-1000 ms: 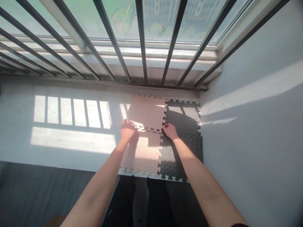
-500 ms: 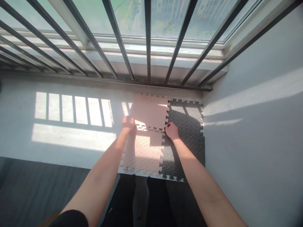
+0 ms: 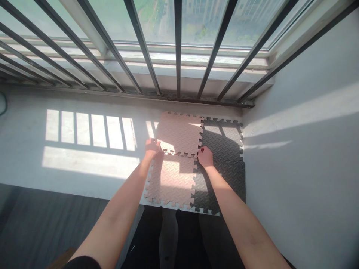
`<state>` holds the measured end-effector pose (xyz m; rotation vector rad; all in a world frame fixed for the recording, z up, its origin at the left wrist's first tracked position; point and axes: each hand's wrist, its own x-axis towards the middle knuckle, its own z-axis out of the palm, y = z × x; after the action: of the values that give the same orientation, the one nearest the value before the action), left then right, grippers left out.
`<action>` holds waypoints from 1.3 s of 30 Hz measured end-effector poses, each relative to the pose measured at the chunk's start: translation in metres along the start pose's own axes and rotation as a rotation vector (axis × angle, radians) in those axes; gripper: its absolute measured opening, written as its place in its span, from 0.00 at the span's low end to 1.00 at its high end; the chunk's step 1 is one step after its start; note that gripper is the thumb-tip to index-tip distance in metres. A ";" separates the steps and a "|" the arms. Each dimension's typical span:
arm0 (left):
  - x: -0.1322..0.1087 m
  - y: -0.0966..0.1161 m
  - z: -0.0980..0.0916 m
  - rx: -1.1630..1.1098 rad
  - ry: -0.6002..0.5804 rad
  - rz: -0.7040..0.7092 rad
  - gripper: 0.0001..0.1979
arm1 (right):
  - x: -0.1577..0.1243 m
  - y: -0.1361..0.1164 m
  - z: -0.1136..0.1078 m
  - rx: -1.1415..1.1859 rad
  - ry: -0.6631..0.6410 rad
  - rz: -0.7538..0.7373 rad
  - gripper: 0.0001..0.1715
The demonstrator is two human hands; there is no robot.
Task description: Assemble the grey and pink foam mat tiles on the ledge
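Observation:
Two pink foam mat tiles lie one behind the other, a far pink tile (image 3: 179, 130) and a near pink tile (image 3: 176, 179). To their right are dark grey foam tiles (image 3: 224, 149). My left hand (image 3: 153, 146) is closed on the near left corner of the far pink tile. Closed at that tile's near right corner is my right hand (image 3: 205, 156), above the seam with the grey tiles; its fingertips are partly hidden. Small dark gaps show between the toothed edges of the two pink tiles.
The tiles lie on a white ledge (image 3: 92, 164) with sunlit patches. Dark metal bars (image 3: 178, 52) stand along its back before a window. A white wall (image 3: 297, 179) borders the right side. Below the ledge is a dark grey floor (image 3: 50, 224). A dark curved object (image 3: 3, 104) shows at the left edge.
The whole view has shifted slightly to the right. Both hands keep their places on the far pink tile, with the right hand's fingers turned a little more inward.

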<state>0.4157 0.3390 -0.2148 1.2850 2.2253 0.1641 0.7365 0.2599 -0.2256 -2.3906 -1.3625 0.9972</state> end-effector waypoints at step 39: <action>-0.046 -0.027 0.008 0.202 0.006 0.573 0.33 | -0.039 -0.002 0.009 -0.209 -0.001 -0.326 0.29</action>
<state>0.4167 0.2852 -0.2126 2.0098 1.8557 0.1573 0.7160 0.2282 -0.2136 -2.1986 -1.8621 0.8015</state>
